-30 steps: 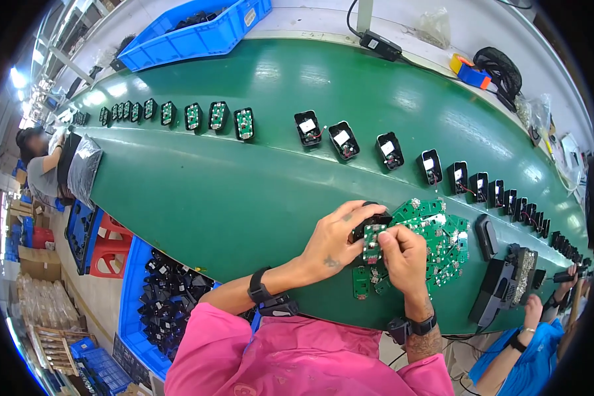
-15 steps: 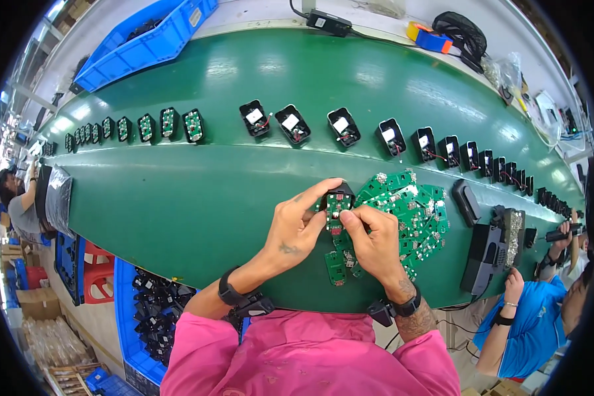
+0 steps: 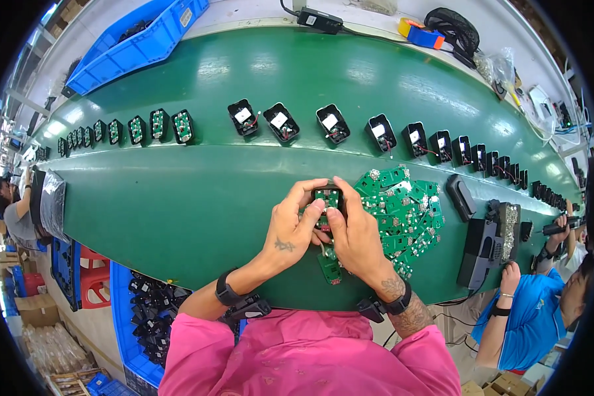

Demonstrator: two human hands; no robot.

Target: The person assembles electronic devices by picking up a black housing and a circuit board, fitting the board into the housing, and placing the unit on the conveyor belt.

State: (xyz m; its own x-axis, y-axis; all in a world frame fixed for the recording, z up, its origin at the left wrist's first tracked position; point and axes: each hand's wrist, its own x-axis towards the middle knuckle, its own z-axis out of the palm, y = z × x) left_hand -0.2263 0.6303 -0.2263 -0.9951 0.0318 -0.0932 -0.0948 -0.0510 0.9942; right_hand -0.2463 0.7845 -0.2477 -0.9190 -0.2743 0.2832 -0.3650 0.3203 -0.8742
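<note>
Between both hands, low over the green bench, is a small black plastic casing [image 3: 340,194] with a green circuit board [image 3: 327,195] in its mouth. My left hand [image 3: 292,228] wraps the casing's left side, its thumb on the board's face. From the right my right hand [image 3: 358,241] grips the same casing, thumb pressed against the board's lower part and forefinger along the far right corner. The casing's underside is hidden. Right beside my right hand spreads a pile of loose circuit boards [image 3: 406,214]. Another loose circuit board [image 3: 329,266] lies just below my hands.
Beyond my hands runs a row of black casings: board-filled casings [image 3: 182,126] leftward, open casings [image 3: 332,123] with white pieces and wires rightward. A blue crate [image 3: 122,56] stands far left, a black device [image 3: 480,257] right. A co-worker in blue [image 3: 531,320] sits at right.
My right hand has gone from pinching the board's right edge to wrapping the casing, its forefinger now at the far corner. Both thumbs now press on the board, which sits lower in the casing.
</note>
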